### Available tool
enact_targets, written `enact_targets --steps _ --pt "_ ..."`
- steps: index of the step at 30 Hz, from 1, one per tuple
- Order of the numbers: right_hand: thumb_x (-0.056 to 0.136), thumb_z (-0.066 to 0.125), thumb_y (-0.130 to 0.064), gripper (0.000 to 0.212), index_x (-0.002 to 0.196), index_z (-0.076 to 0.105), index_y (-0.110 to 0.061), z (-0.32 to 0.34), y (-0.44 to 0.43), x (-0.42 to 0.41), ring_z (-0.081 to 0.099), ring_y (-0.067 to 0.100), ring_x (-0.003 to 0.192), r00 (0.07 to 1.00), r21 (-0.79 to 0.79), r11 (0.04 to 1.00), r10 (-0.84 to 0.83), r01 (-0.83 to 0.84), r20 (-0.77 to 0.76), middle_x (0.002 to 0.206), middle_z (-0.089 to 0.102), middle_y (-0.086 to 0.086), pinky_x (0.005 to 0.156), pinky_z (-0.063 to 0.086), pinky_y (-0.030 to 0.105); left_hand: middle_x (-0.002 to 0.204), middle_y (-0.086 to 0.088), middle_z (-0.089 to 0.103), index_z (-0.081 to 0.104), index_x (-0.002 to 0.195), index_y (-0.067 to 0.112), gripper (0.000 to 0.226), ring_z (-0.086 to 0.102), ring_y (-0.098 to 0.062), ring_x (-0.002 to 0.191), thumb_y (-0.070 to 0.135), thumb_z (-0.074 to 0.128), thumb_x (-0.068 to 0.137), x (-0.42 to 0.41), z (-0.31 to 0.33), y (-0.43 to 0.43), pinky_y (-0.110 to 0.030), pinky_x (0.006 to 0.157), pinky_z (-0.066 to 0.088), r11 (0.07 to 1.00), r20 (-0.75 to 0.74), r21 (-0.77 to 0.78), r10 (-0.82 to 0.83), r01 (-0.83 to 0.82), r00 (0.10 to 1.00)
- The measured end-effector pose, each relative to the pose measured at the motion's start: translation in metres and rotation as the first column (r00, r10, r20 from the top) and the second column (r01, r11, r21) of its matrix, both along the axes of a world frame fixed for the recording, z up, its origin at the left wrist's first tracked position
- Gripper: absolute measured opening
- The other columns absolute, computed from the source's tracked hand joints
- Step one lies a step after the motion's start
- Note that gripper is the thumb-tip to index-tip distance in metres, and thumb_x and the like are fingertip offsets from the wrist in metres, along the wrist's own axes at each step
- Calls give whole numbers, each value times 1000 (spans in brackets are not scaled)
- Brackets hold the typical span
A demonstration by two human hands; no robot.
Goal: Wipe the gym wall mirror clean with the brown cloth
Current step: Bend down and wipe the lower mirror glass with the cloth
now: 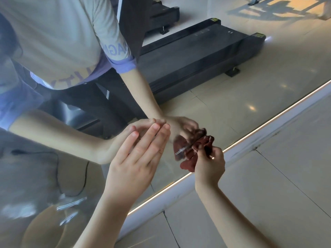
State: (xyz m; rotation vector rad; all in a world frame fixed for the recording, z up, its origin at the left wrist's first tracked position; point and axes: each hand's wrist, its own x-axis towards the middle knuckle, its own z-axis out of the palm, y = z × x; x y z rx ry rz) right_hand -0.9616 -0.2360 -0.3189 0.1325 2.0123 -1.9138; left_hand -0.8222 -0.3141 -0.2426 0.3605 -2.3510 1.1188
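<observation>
The wall mirror [223, 97] fills the upper left of the view and runs down to a lit strip along its bottom edge. My left hand [138, 154] lies flat against the glass with its fingers straight. My right hand [209, 165] grips a bunched brown cloth [195, 151] and presses it on the mirror close to the bottom edge, just right of my left hand. The glass reflects both hands, my arms and my torso. White smears [71, 204] show on the mirror at the lower left.
A white baseboard [250, 138] runs under the mirror. Beige floor tiles [268, 185] spread to the lower right. The mirror reflects a black treadmill [197, 56] behind me and sunlit floor at the top right.
</observation>
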Motion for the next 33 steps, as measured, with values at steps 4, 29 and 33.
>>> enact_targets --steps 4,29,33 --pt "88 69 -14 10 83 61 -11 12 3 13 69 24 76 989 -22 992 129 -128 74 81 69 2 58 56 32 157 0 32 47 147 8 59 8 -19 155 13 56 89 7 -2 0 -37 126 6 1000 6 -20 9 -9 1000" --pt "70 82 5 65 126 54 -13 25 28 12 64 -7 91 914 -192 898 365 -397 -179 107 65 -7 69 49 8 155 -2 37 47 146 6 52 17 -21 151 7 50 94 22 -11 11 -42 126 10 997 -12 48 66 -65 998" --pt "75 79 4 80 145 43 -14 14 25 15 66 1 97 947 -247 921 257 -300 -193 120 60 0 75 53 13 155 -2 36 49 144 7 55 22 -21 147 8 56 89 21 -7 13 -41 126 8 996 4 50 71 -71 997"
